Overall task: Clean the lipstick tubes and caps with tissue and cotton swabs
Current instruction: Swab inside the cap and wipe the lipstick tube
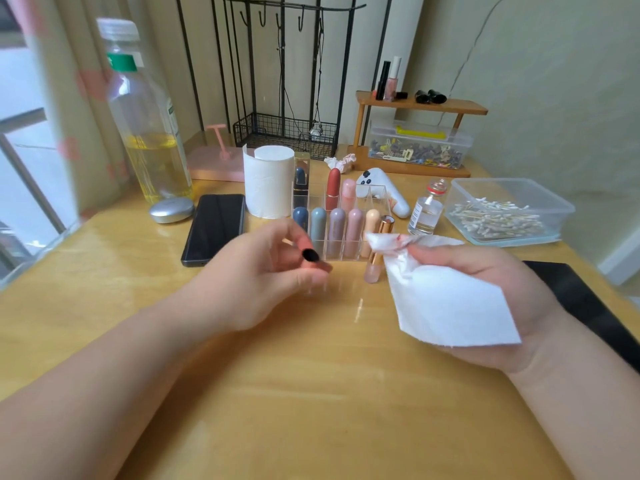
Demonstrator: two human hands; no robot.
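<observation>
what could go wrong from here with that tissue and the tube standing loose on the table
1. The pink tube stands loose on the table right beside the tissue in the right hand; a sweep might tip it.
2. The tissue's front corner carries red smears, so wiping with it may spread colour.
3. The left hand pinches a small dark-tipped piece by its fingertips only; it could slip.

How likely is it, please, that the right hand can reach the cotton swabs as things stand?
Probably yes: the swab box seems lidless and sits just beyond the right hand with nothing between. That hand holds the tissue, though, so its grip is taken.
</observation>
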